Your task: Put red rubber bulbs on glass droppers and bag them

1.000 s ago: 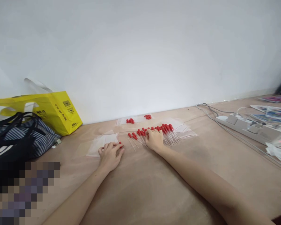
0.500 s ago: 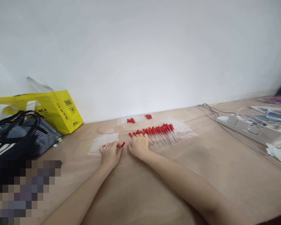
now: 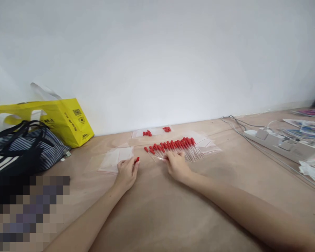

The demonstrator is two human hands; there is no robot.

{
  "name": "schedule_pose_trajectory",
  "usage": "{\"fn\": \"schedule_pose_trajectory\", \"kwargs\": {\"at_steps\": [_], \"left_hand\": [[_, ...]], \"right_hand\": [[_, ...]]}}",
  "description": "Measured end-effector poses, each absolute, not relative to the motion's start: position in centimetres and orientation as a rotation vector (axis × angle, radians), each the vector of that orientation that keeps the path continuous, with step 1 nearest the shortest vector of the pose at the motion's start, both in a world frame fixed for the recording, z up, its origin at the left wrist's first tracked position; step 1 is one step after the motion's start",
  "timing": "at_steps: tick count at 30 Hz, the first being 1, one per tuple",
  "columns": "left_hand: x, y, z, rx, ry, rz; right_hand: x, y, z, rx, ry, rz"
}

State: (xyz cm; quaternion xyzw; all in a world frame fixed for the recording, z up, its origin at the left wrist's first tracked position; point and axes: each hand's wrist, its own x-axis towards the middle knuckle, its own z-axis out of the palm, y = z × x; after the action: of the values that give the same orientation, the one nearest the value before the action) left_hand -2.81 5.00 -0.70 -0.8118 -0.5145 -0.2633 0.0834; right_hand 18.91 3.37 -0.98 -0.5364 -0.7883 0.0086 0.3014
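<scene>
My left hand (image 3: 127, 172) is closed in a pinch, with a small red rubber bulb (image 3: 137, 160) sticking up between thumb and fingers. To its right lies a slanting row of droppers (image 3: 170, 145), clear thin tubes with red bulbs at their far ends. At the near side of this row, my right hand (image 3: 179, 166) has its fingers pinched together. What looks like a clear thin tube (image 3: 161, 158) pokes out left from those fingertips. The fingers hide part of the row's lower ends.
Clear plastic bags (image 3: 115, 159) lie beside my left hand. Loose red bulbs (image 3: 147, 133) sit on another bag near the wall. A power strip (image 3: 280, 145) with cables is at right; a yellow bag (image 3: 68, 122) and a striped bag (image 3: 52, 154) stand at left.
My right hand has moved right from the row's left end, uncovering the droppers there. My left hand stays nearly in place, the red bulb now more upright and less exposed.
</scene>
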Motion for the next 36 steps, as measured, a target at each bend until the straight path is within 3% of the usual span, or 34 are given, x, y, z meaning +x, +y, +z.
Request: {"fn": "schedule_pose_trajectory", "kwargs": {"at_steps": [6,18,36], "left_hand": [[-0.4,2.8,-0.8,-2.62,-1.36,-0.81],[1.2,1.2,-0.6,-2.787,-1.363,-0.866],[1.6,0.5,-0.3,-2.785,-1.142,-0.824]], "right_hand": [[24.3,1.4,-2.6,-1.168,-2.054,0.1],[21.4,-0.5,-1.8,-1.023,-2.116,0.256],[22.3,0.2,-1.4,-0.935,-2.426,-0.194]]}}
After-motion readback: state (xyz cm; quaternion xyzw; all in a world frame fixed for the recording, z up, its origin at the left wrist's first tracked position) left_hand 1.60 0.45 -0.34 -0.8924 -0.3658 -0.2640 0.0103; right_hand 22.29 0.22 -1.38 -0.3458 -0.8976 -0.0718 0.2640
